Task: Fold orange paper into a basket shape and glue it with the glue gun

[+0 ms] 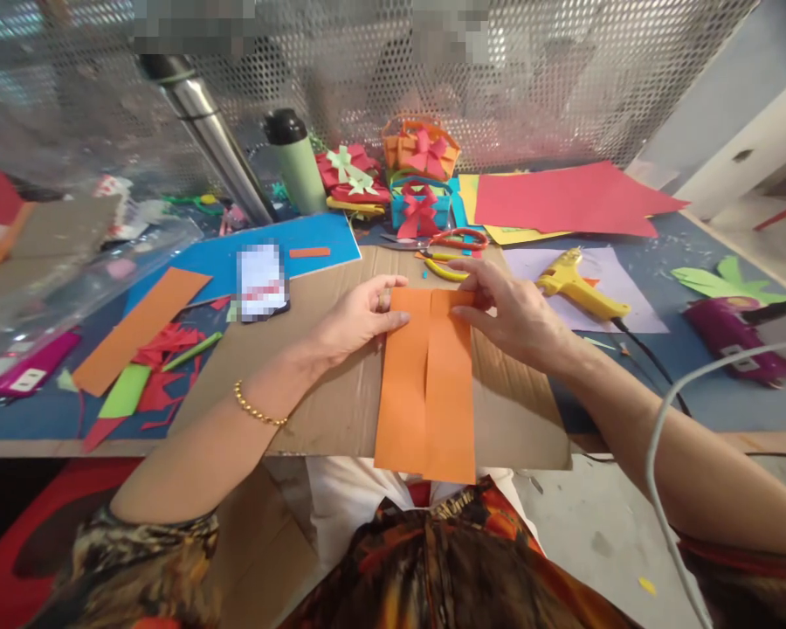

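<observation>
An orange sheet (403, 393) with a lengthwise slit or overlap down its middle lies over brown cardboard (327, 406), its lower end reaching past the cardboard's front edge. My left hand (365, 319) pinches its upper left corner between thumb and fingers. At the upper right corner my right hand (507, 306) has its thumb on the paper and its fingers curled behind the top edge. Just beyond the hands lie scissors with yellow handles (446, 269) and a pair with orange handles (459, 238).
A yellow glue gun (580, 284) rests on lilac paper (638, 301) at right, its cord trailing forward. A phone (262, 284) lies at left on blue board (320, 231). Behind stand a steel flask (213, 140), a green bottle (298, 166) and small paper baskets (423, 205). A white cable (658, 437) hangs at right.
</observation>
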Demonstrator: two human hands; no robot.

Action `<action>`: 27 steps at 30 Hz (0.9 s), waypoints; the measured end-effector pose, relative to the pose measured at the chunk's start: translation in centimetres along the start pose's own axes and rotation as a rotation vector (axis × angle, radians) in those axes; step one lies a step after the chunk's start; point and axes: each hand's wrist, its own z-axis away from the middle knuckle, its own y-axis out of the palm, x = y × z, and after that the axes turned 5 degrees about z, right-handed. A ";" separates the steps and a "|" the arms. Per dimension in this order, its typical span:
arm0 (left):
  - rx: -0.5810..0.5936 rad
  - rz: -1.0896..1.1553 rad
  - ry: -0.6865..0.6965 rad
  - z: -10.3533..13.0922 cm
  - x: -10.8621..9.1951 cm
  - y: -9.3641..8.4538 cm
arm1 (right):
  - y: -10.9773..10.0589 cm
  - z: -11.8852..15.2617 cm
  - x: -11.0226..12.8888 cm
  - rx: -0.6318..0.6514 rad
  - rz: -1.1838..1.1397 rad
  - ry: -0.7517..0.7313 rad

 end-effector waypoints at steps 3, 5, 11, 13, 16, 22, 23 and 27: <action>-0.048 -0.352 0.022 0.3 -0.1 -0.3 | 1.2 -0.3 -0.7 -0.057 0.079 -0.106; -0.087 -0.646 0.110 0.8 0.0 -0.5 | 1.6 -0.2 -0.6 -0.090 0.185 -0.191; 0.034 -0.956 0.410 2.0 0.1 0.2 | 1.0 0.9 1.3 0.117 0.226 -0.186; 0.106 -0.963 0.476 2.1 0.1 0.7 | 1.0 1.1 1.5 0.167 0.186 -0.115; 0.192 -0.985 0.498 2.0 0.2 1.1 | 1.1 1.1 1.0 0.161 0.186 -0.058; 0.286 -1.033 0.427 1.9 0.0 0.9 | 0.9 1.1 1.2 0.198 0.217 0.025; 0.282 -1.039 0.398 2.0 -0.1 0.9 | 0.8 1.2 1.3 0.216 0.227 0.023; 0.187 -0.998 0.261 2.3 -0.4 1.1 | 0.5 1.5 1.8 0.268 0.283 -0.058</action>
